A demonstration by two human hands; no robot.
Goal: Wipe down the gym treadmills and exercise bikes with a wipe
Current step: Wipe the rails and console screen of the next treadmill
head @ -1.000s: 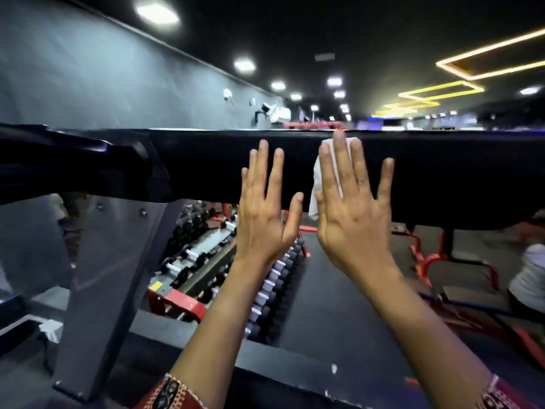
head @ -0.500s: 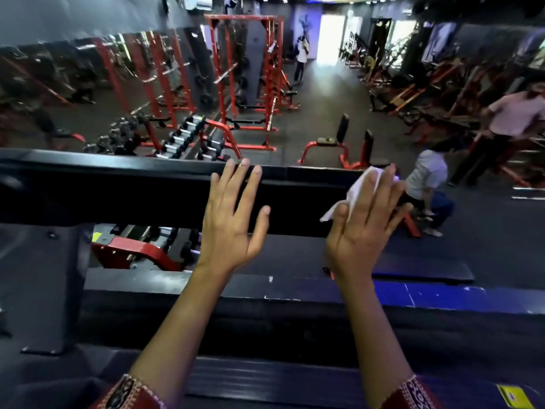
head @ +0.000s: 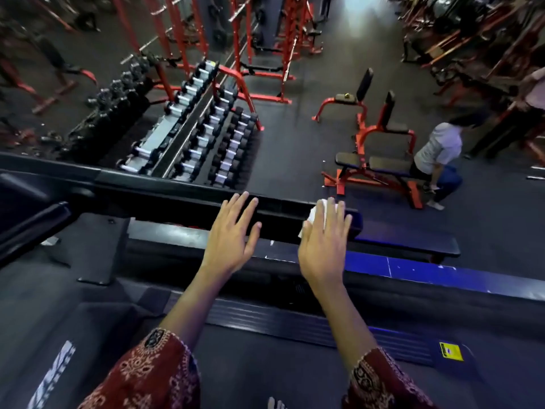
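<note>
A dark floor (head: 289, 149) holds red racks (head: 180, 39), a dumbbell rack (head: 206, 134) and red-framed benches (head: 371, 165).

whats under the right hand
A white wipe, pressed flat on the black bar. Only its crumpled edge shows past the right hand; the rest is covered.

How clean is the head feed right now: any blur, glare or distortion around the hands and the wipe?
Head view: left hand, right hand and wipe fairly sharp; red racks along the top smeared by blur; wide lens bends lines near the edges; blue sheen on the ledge beside the right hand.
</note>
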